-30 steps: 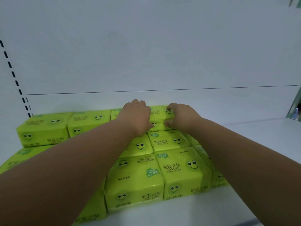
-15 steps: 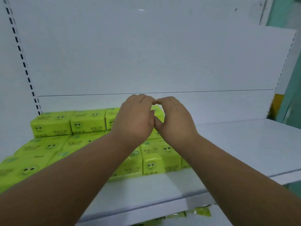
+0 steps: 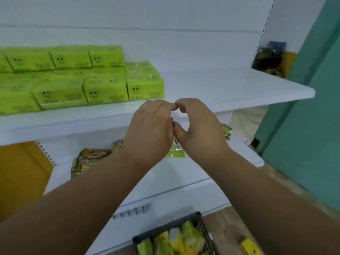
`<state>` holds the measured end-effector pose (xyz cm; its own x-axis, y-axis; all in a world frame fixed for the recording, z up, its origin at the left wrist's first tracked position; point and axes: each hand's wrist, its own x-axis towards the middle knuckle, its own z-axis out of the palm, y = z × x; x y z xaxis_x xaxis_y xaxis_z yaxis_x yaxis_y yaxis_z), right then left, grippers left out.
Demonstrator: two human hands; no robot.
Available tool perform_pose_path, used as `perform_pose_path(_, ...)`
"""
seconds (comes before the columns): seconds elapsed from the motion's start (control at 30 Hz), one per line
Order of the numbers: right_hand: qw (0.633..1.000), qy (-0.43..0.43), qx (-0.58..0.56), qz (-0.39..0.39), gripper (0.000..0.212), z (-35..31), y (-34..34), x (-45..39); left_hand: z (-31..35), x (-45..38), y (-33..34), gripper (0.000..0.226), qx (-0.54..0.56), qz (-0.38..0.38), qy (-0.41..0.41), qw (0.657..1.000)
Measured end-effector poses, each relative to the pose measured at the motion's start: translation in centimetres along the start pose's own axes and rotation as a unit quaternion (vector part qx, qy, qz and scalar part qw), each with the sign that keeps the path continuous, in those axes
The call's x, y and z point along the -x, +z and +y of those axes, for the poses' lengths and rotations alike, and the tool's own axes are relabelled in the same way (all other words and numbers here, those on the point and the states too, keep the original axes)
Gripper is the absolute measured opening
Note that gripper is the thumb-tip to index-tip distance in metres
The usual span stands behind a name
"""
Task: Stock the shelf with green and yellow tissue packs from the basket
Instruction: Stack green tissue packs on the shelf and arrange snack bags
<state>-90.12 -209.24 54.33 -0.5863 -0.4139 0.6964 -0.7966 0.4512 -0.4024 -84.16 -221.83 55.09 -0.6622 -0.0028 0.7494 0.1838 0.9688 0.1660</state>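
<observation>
Bright green tissue packs (image 3: pixel 106 89) with smiley faces fill the left part of the white shelf (image 3: pixel 230 89), with three packs stacked on the back row. My left hand (image 3: pixel 150 129) and my right hand (image 3: pixel 198 129) hover side by side in front of the shelf's front edge. Their fingers are loosely curled, fingertips almost meeting, and they hold nothing. At the bottom, a dark mesh basket (image 3: pixel 200 223) on the floor holds several green and yellow packs (image 3: pixel 176 240).
The shelf's right half is bare white board. A lower shelf carries snack packets (image 3: pixel 90 159). One yellow pack (image 3: pixel 251 247) lies on the floor right of the basket. A teal wall (image 3: pixel 312 126) stands at the right.
Both hands have pulled back off the stacked packs to in front of the shelf edge. The view has swung down and right, so the basket now shows.
</observation>
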Motion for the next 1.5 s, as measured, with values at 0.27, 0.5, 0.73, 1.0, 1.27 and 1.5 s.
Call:
perform_pose_path(0.27, 0.978, 0.173, -0.047, -0.111, 0.036, 7.1, 3.5, 16.9, 5.6, 13.1, 10.1, 0.037, 0.049, -0.188, -0.07, 0.978)
perform_pose_path(0.5, 0.928, 0.312, -0.082, -0.189, 0.033, 11.0, 11.4, 29.5, 3.3, 25.5, 18.9, 0.035, 0.072, -0.35, -0.12, 0.926)
perform_pose_path(0.73, 0.829, 0.474, -0.113, -0.275, 0.035, 13.3, 23.0, 44.9, -0.3, 43.1, 27.5, 0.034, 0.12, -0.482, -0.203, 0.844)
perform_pose_path(1.0, 0.78, 0.545, -0.121, -0.283, 0.033, 18.2, 35.5, 55.7, -5.0, 55.8, 37.7, 0.038, 0.142, -0.491, -0.32, 0.798)
perform_pose_path(1.27, 0.741, 0.603, -0.095, -0.281, 0.04, 24.5, 44.8, 62.0, -9.5, 64.0, 47.0, 0.045, 0.14, -0.504, -0.46, 0.717)
perform_pose_path(1.5, 0.724, 0.627, -0.121, -0.261, 0.068, 29.0, 50.6, 64.8, -11.3, 66.3, 51.1, 0.053, 0.119, -0.414, -0.491, 0.757)
